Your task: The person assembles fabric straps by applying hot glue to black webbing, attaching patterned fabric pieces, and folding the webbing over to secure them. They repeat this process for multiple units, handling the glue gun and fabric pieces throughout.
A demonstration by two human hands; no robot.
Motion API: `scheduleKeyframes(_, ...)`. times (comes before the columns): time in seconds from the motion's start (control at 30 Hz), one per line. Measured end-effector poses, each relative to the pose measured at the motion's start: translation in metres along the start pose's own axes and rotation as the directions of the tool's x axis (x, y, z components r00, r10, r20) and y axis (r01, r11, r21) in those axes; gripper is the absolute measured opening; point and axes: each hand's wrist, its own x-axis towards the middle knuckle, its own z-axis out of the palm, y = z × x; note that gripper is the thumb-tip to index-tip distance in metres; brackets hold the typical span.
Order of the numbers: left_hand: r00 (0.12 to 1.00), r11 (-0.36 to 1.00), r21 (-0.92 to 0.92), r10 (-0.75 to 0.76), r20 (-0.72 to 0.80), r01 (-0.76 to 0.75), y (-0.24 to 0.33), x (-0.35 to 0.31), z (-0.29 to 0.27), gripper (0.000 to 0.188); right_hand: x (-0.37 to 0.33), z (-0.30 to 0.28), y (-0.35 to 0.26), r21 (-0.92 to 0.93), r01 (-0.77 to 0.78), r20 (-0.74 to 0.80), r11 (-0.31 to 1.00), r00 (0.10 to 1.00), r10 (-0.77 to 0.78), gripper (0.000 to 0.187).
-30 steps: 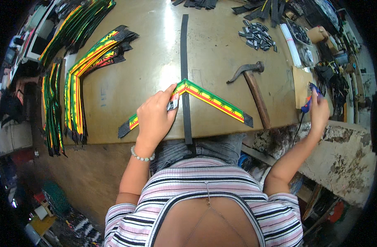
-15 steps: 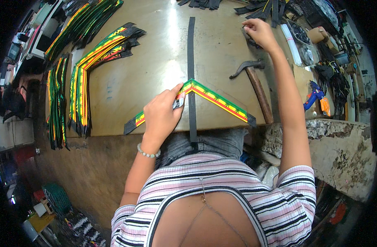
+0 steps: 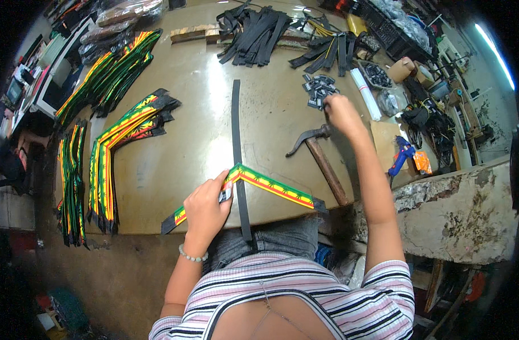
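Observation:
A bent band (image 3: 276,185) in green, yellow and red with black ends lies as a wide V near the table's front edge. It crosses a long black strap (image 3: 237,124) that runs away from me. My left hand (image 3: 205,207) presses on the left arm of the band, fingers together. A small grey and black piece (image 3: 225,195) shows by its thumb. Farther off, my right hand (image 3: 343,115) is at the near edge of a heap of small dark pieces (image 3: 320,89). Its fingers are curled; what they hold, if anything, is hidden.
A hammer (image 3: 326,170) lies just nearer than my right hand. Stacks of patterned bands (image 3: 103,158) are at the left, and black straps (image 3: 256,37) are heaped at the back. On the right are white sticks (image 3: 366,93) and a blue glue gun (image 3: 404,153).
The view has tilted up, so more of the table's far side shows. My right hand has drawn slightly nearer, from over the heap to its edge. My left hand stays on the band.

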Motion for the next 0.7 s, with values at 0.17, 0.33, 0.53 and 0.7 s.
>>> scheduleKeyframes(0.17, 0.997, 0.998, -0.024, 0.049, -0.055, -0.050, -0.002, 0.000, 0.001, 0.034, -0.010, 0.009, -0.004, 0.316, -0.137, -0.080, 0.939, 0.982, 0.170, 0.007)
scheduleKeyframes(0.33, 0.996, 0.998, -0.032, 0.054, -0.065, -0.056, -0.003, 0.000, 0.002, 0.032, -0.013, -0.013, -0.005, 0.248, -0.068, 0.145, 0.966, 0.989, 0.032, 0.013)
scheduleKeyframes(0.53, 0.995, 0.997, -0.038, 0.060, -0.075, -0.063, -0.003, -0.001, 0.003, 0.031, -0.006, -0.026, -0.009, 0.367, -0.024, -0.085, 0.930, 0.995, 0.059, 0.014)
scheduleKeyframes(0.7, 0.998, 0.999, -0.016, 0.041, -0.046, -0.041, -0.002, -0.002, 0.002, 0.029, -0.020, -0.022, -0.028, 0.321, 0.110, -0.541, 0.941, 0.837, 0.086, 0.013)
